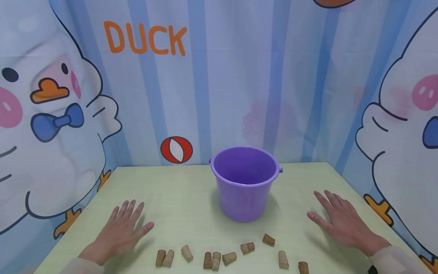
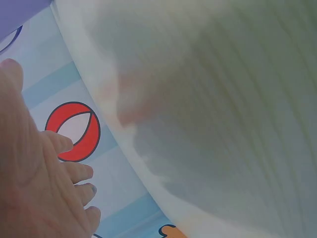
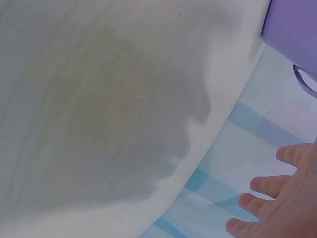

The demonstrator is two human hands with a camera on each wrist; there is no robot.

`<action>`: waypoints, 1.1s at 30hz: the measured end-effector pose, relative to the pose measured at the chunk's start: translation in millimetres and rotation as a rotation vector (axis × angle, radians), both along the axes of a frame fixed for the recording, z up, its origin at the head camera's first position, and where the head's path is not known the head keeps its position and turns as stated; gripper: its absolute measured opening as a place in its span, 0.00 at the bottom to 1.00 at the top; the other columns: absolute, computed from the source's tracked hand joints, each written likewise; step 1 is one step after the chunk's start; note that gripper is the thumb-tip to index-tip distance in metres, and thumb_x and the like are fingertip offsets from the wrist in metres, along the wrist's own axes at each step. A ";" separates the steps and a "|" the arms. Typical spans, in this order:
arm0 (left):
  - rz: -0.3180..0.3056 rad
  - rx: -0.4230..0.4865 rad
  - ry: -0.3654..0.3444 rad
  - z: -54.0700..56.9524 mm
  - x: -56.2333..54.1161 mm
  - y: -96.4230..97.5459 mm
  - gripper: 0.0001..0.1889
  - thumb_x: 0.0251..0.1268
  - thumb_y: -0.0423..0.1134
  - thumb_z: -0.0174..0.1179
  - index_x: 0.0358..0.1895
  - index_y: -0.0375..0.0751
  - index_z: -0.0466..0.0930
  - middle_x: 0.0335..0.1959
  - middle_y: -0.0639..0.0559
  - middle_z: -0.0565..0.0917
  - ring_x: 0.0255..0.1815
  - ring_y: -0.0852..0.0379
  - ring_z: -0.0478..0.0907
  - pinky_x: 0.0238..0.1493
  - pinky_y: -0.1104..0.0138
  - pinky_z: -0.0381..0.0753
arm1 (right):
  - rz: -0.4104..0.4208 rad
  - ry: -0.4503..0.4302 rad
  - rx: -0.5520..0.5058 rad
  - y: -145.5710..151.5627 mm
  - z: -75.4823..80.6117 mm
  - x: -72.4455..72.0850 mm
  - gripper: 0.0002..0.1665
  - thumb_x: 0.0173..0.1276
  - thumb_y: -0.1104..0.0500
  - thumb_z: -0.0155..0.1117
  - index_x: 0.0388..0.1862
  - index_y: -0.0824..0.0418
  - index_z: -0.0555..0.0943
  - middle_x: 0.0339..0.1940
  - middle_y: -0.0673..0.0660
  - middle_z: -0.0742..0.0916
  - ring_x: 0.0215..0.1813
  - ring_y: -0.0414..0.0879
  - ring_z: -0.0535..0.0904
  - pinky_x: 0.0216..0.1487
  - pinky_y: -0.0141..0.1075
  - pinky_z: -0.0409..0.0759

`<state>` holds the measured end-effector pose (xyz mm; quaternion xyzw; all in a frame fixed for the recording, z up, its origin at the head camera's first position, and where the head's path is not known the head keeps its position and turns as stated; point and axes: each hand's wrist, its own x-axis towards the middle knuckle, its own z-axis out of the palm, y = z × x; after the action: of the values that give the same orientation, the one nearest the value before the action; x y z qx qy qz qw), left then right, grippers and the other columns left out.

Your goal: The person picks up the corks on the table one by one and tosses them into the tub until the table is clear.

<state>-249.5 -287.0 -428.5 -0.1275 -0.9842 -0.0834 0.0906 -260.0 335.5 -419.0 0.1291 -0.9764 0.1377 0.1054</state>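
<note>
Striped blue curtain [image 1: 232, 76] with printed ducks and the word DUCK is hanging behind your pale table [image 1: 164, 205]. On that surface a purple bucket [image 1: 244, 198] is standing upright beyond the corks, slightly right of centre, its open mouth facing up. About ten corks [image 1: 229, 258] are lying loose in an uneven line along the near side, some side by side; the rightmost is running out of frame at the bottom.

Progress: you are handling nothing. Every cork in view is lying outside the bucket, and none is showing on the visible part of its inside; the near wall is hiding some of the interior, so you cannot be sure of the contents. Judging by this layout, the work is looking unstarted, with all visible corks awaiting handling.

Pose: your left hand [image 1: 121, 230] is hovering left of the corks, palm down, fingers pointing forward and nearly straight, thumb standing out toward the centre. Your right hand [image 1: 345, 220] is hovering right of the bucket, roughly mirroring it, fingers extended, thumb apart. Both are casting shadows on the table; neither is gripping anything or touching bucket or corks.
</note>
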 end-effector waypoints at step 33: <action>-0.004 0.003 -0.005 2.5 1.7 2.4 0.45 0.75 0.66 0.48 0.77 0.29 0.59 0.76 0.22 0.58 0.77 0.23 0.50 0.74 0.31 0.46 | 0.049 0.011 -0.167 -43.3 48.2 -18.6 0.48 0.80 0.35 0.47 0.83 0.66 0.54 0.80 0.74 0.60 0.78 0.75 0.54 0.70 0.75 0.53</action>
<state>-247.8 -284.6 -426.0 -0.1289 -0.9840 -0.0853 0.0883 -278.6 292.2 -370.8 0.1447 -0.9573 0.2206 0.1179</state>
